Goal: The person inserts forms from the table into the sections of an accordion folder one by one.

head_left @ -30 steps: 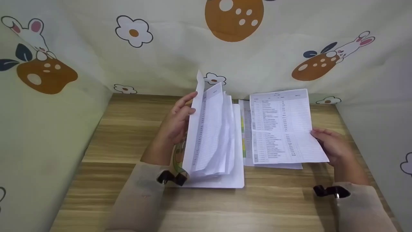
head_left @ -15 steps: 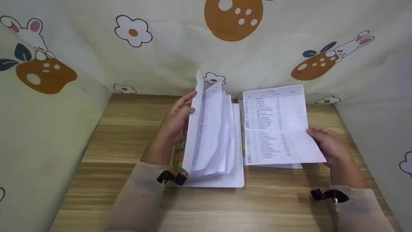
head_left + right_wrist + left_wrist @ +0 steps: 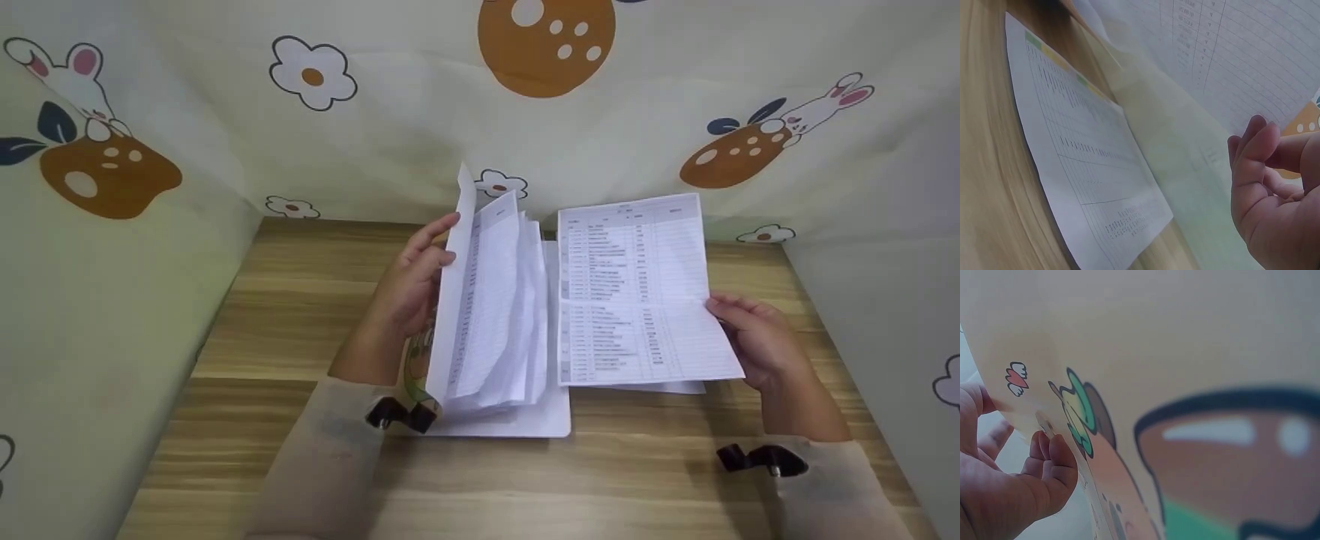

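Filing looks under way: the left hand [image 3: 411, 289] props a white folder's raised pages [image 3: 491, 300] upright on the wooden table [image 3: 300, 315], while the right hand [image 3: 757, 341] pinches a printed white sheet [image 3: 637, 289] beside them; sliding it in squarely likely comes next.

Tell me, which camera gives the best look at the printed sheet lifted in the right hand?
The head view: the whole printed sheet shows, with its table rows, pinched at its right edge by the right hand. The right wrist view catches only part of it, close and blurred, above the fingers. The left wrist view does not show it.
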### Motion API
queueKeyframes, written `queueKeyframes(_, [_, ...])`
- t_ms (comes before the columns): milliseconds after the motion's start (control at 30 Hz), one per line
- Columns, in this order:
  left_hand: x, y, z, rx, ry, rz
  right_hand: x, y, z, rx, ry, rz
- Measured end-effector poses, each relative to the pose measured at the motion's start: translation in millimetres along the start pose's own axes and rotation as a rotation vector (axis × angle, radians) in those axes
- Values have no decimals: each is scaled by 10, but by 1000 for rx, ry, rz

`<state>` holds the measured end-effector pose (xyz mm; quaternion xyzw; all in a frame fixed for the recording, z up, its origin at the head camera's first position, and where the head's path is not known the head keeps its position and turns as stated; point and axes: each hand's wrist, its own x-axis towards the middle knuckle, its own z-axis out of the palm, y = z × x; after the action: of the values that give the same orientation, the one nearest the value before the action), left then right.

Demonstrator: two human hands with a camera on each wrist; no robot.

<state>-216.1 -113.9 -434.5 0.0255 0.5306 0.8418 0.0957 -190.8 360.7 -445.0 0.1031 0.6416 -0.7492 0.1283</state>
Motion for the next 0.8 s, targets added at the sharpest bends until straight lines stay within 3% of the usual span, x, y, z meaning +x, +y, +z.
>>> queueKeyframes(400, [-5, 5, 0, -8, -4, -6, 3, 3, 99, -2, 9, -16])
queueKeyframes(800, [2, -7, -7, 0, -14, 12, -58, -113, -11, 20, 17, -28])
